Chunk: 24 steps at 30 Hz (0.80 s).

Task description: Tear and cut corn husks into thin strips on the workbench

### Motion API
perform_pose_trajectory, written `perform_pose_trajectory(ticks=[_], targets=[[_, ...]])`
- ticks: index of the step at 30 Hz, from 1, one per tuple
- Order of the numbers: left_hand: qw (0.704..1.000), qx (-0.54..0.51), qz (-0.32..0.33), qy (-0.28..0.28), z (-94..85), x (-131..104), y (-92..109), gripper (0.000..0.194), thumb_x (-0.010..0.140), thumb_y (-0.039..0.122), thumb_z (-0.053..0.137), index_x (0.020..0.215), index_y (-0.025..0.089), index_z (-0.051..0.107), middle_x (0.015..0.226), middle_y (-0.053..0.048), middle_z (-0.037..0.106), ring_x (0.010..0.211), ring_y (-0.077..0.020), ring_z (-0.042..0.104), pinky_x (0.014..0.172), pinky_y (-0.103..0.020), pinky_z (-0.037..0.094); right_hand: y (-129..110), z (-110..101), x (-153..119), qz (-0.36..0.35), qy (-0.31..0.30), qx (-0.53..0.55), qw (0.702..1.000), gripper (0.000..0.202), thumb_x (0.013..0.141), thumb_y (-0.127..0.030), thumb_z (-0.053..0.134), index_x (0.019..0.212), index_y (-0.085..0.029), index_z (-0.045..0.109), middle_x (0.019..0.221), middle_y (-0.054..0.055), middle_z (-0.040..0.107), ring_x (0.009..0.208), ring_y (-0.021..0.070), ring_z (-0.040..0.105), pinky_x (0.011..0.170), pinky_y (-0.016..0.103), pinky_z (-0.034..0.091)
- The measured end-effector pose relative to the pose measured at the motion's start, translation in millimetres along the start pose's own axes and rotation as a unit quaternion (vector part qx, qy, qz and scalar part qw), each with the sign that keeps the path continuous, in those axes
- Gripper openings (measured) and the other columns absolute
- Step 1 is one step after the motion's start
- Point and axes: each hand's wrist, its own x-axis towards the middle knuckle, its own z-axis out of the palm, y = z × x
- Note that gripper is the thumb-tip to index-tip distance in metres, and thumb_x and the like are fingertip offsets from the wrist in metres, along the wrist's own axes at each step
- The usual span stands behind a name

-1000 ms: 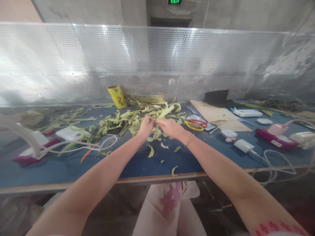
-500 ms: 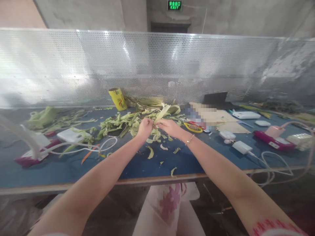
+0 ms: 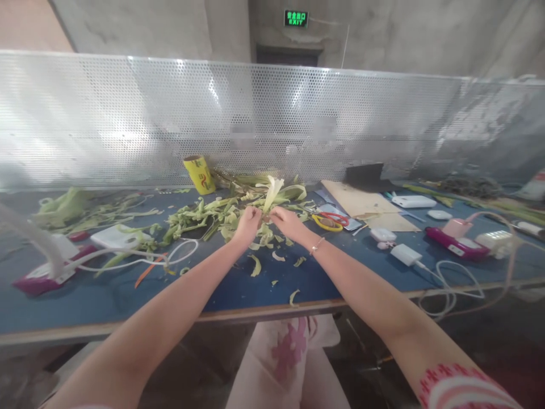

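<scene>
Centrally in the frame, a leafy piece (image 3: 272, 195) rises from between the left hand (image 3: 249, 224) and the right hand (image 3: 285, 220), its base at their fingertips. Both hands are closed, fingers and thumbs pinched on that lower end. The piece is pale yellow-green, long and narrow, spreading into a whitish top. Green trimmings (image 3: 196, 218) lie tangled left of it on the blue bench (image 3: 242, 291).

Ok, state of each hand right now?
Left hand: closed, seemingly pinching the pale leaf at its lower end.
Right hand: closed, seemingly on the same end.
</scene>
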Motion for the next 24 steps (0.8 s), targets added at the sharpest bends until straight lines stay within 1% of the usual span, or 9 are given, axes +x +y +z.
perform_pose_trajectory(ticks=[3, 6, 8, 11, 14, 18, 20, 22, 24], targets=[[0.998, 0.049, 0.035, -0.021, -0.5, -3, 1, 0.018, 0.081, 0.029, 0.049, 0.069, 0.02, 0.039, 0.05, 0.007, 0.038, 0.046, -0.0079, 0.033, 0.049, -0.022, 0.028, -2, 1, 0, -0.003, 0.013, -0.021, 1.0, 0.013, 0.08, -0.021, 0.042, 0.074, -0.018, 0.053, 0.063, -0.001, 0.054, 0.059, 0.0128, 0.048, 0.058, 0.023, 0.033], [0.992, 0.102, 0.071, -0.024, -0.4, -6, 4, 0.017, 0.083, 0.028, 0.046, 0.07, 0.02, 0.039, 0.053, 0.006, 0.042, 0.051, -0.0097, 0.038, 0.054, -0.024, 0.031, -5, 0, 0, -0.002, 0.018, -0.033, 0.999, 0.01, 0.077, -0.017, 0.042, 0.074, -0.018, 0.051, 0.065, 0.0, 0.056, 0.061, 0.0144, 0.051, 0.058, 0.023, 0.034], [0.988, 0.132, 0.076, -0.026, 0.6, -7, 6, 0.015, 0.083, 0.027, 0.044, 0.071, 0.02, 0.039, 0.057, 0.005, 0.045, 0.056, -0.0113, 0.043, 0.059, -0.025, 0.033, -9, -1, -1, -0.004, 0.016, -0.038, 0.999, 0.013, 0.08, -0.017, 0.039, 0.077, -0.018, 0.051, 0.069, 0.003, 0.059, 0.066, 0.016, 0.054, 0.06, 0.023, 0.035], [0.983, 0.17, 0.065, -0.019, 2.5, -9, 9, 0.012, 0.082, 0.025, 0.045, 0.072, 0.021, 0.04, 0.063, 0.003, 0.048, 0.062, -0.0134, 0.047, 0.062, -0.026, 0.034, -13, -5, -3, -0.013, 0.007, -0.07, 0.997, 0.019, 0.086, -0.019, 0.034, 0.082, -0.018, 0.052, 0.075, 0.006, 0.061, 0.072, 0.0184, 0.058, 0.061, 0.025, 0.036], [0.974, 0.211, 0.073, -0.023, 2.2, -11, 13, 0.012, 0.081, 0.026, 0.044, 0.071, 0.021, 0.04, 0.063, 0.002, 0.047, 0.062, -0.0147, 0.045, 0.062, -0.027, 0.032, -14, -9, -3, -0.022, 0.004, -0.112, 0.993, 0.02, 0.089, -0.022, 0.034, 0.084, -0.018, 0.053, 0.076, 0.008, 0.062, 0.073, 0.0196, 0.058, 0.063, 0.026, 0.036], [0.96, 0.248, 0.12, -0.051, -2.5, -12, 18, 0.02, 0.084, 0.026, 0.035, 0.065, 0.021, 0.041, 0.065, 0.0, 0.047, 0.067, -0.0162, 0.045, 0.066, -0.028, 0.033, -9, -9, -1, -0.03, 0.015, -0.117, 0.993, 0.021, 0.09, -0.022, 0.035, 0.085, -0.017, 0.055, 0.078, 0.007, 0.063, 0.074, 0.0181, 0.058, 0.065, 0.025, 0.036], [0.955, 0.257, 0.133, -0.071, -4.5, -13, 19, 0.025, 0.085, 0.026, 0.033, 0.062, 0.021, 0.04, 0.063, -0.001, 0.047, 0.066, -0.0163, 0.045, 0.065, -0.028, 0.033, -5, -7, 1, -0.036, 0.017, -0.12, 0.992, 0.023, 0.091, -0.023, 0.034, 0.086, -0.016, 0.055, 0.077, 0.007, 0.062, 0.073, 0.0171, 0.057, 0.065, 0.025, 0.035], [0.952, 0.263, 0.13, -0.085, -5.2, -13, 20, 0.028, 0.086, 0.029, 0.032, 0.059, 0.021, 0.038, 0.059, 0.0, 0.046, 0.061, -0.0159, 0.043, 0.062, -0.028, 0.032, -3, -6, 1, -0.043, 0.015, -0.128, 0.991, 0.023, 0.092, -0.024, 0.034, 0.086, -0.016, 0.055, 0.077, 0.006, 0.061, 0.073, 0.0166, 0.057, 0.065, 0.025, 0.035], [0.954, 0.262, 0.115, -0.086, -4.8, -13, 20, 0.032, 0.087, 0.032, 0.032, 0.058, 0.021, 0.037, 0.055, 0.0, 0.044, 0.058, -0.0157, 0.043, 0.06, -0.028, 0.031, -3, -4, 0, -0.047, 0.01, -0.136, 0.99, 0.023, 0.092, -0.025, 0.034, 0.086, -0.016, 0.054, 0.077, 0.006, 0.061, 0.073, 0.0162, 0.056, 0.065, 0.024, 0.035]])
